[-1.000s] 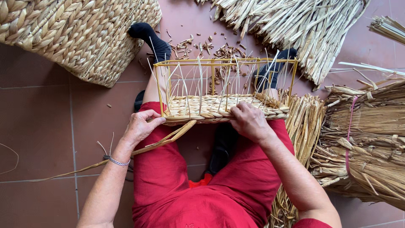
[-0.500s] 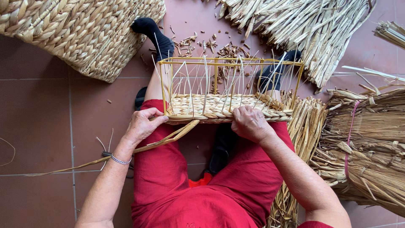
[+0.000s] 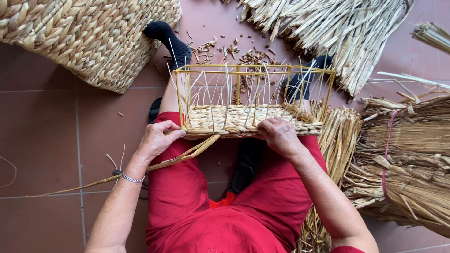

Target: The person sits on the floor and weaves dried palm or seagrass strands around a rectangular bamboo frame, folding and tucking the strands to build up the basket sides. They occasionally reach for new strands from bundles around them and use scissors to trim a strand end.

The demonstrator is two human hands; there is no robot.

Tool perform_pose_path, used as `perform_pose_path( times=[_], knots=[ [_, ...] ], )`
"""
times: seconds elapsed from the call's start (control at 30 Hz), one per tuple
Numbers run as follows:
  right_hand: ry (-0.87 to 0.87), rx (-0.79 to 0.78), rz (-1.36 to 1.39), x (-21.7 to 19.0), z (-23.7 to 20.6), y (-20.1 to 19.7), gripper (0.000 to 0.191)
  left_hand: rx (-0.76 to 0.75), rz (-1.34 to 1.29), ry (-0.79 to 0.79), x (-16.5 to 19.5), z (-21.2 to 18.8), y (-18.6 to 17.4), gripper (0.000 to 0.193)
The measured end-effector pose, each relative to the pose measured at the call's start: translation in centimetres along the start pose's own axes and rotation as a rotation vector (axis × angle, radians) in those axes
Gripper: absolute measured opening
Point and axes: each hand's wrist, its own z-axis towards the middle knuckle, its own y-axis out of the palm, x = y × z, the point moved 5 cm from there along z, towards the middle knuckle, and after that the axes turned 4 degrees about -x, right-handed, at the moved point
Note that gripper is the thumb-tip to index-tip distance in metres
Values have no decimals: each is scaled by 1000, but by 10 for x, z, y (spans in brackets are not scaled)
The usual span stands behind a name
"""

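Head view: a half-woven basket on a yellow wire frame [image 3: 253,100] rests on the person's red-trousered lap. The left hand [image 3: 157,139] curls closed around a loose straw strand [image 3: 187,154]; the right hand [image 3: 280,136] presses, fingers bent, on the woven edge. Slack could loosen the weave.

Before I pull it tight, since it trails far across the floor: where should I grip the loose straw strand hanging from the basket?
Probably grip the loose straw strand near the woven rim, from the left side beside the left hand. There it is flat, wide and lifted; farther out it thins and lies on the tiled floor.
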Motion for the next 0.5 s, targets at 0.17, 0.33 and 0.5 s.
perform_pose_path(
  times=[0.17,0.33,0.5],
  knots=[
    [2,102,-95,-10,-2,-5,19,42,20,-6,-2,-1,-1,22],
    [73,503,1,-43,-21,-34,29,151,57,56,-2,-11,-6,19],
    [-42,407,363,-97,-4,-3,21,331,328,267,12,-23,-4,16]
  ],
)
